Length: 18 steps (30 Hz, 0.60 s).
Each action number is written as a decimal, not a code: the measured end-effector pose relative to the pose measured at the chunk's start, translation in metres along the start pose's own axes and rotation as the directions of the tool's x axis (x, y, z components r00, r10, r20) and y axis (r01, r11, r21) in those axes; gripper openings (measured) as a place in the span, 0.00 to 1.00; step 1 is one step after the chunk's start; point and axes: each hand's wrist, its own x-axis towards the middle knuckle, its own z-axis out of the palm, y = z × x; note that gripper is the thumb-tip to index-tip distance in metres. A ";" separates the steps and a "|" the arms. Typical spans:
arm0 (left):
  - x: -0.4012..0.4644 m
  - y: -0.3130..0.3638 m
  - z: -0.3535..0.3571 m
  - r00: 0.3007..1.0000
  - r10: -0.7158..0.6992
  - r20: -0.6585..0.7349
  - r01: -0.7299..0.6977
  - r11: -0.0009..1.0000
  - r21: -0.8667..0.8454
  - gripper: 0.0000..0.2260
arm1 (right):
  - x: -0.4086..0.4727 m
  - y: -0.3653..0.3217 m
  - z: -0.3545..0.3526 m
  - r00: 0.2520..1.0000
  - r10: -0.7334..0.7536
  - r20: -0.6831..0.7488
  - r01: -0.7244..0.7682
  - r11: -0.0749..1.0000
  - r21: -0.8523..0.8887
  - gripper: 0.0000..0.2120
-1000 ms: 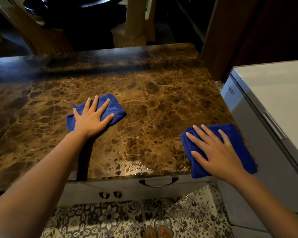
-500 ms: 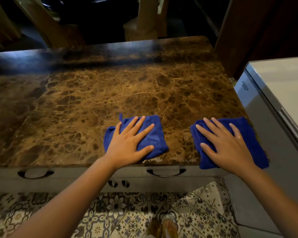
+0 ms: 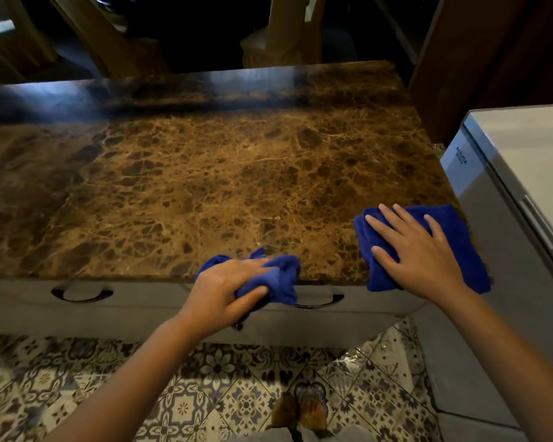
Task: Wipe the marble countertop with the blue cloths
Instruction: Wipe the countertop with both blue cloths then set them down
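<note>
The brown marble countertop (image 3: 205, 186) fills the middle of the view. My left hand (image 3: 224, 291) grips a bunched blue cloth (image 3: 281, 279) at the counter's front edge, partly over the edge. My right hand (image 3: 419, 253) lies flat with fingers spread on a second blue cloth (image 3: 457, 231), folded flat at the counter's front right corner.
Grey drawers with dark handles (image 3: 82, 293) run below the counter's front edge. A white appliance (image 3: 524, 173) stands close at the right. Wooden furniture legs (image 3: 109, 36) stand behind the counter. Patterned floor tiles (image 3: 205, 393) and my feet lie below.
My left hand has dragged its cloth from mid-counter back to the front edge and bunched it in a grip. The right hand stays flat on its cloth.
</note>
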 end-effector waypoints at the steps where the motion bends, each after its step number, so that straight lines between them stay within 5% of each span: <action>1: -0.001 0.002 -0.008 0.994 -0.085 -0.068 0.075 0.988 -0.132 0.13 | 0.000 0.000 0.000 1.000 0.000 0.002 0.000 1.000 -0.002 0.29; 3: 0.002 0.001 -0.024 0.950 -0.251 -0.188 0.194 0.942 -0.274 0.12 | 0.000 0.000 0.000 1.000 -0.002 0.004 0.002 1.000 -0.003 0.29; 6: 0.018 -0.021 -0.045 0.869 -0.388 -0.307 0.337 0.919 -0.206 0.19 | 0.001 0.000 0.001 1.000 0.001 0.009 -0.001 1.000 0.010 0.29; 9: 0.037 -0.051 -0.053 0.881 -0.441 -0.174 0.447 0.894 -0.001 0.26 | 0.002 0.003 -0.003 0.999 -0.026 0.045 0.023 0.998 0.056 0.30; 12: 0.042 -0.073 -0.046 0.821 -0.571 0.013 0.526 0.765 0.371 0.30 | 0.001 0.012 -0.013 0.997 -0.007 0.081 -0.007 0.986 0.167 0.30; 18: 0.077 -0.097 -0.037 0.827 -0.562 -0.024 0.461 0.652 0.603 0.30 | -0.006 0.018 -0.004 0.999 0.022 0.038 -0.022 1.000 -0.003 0.27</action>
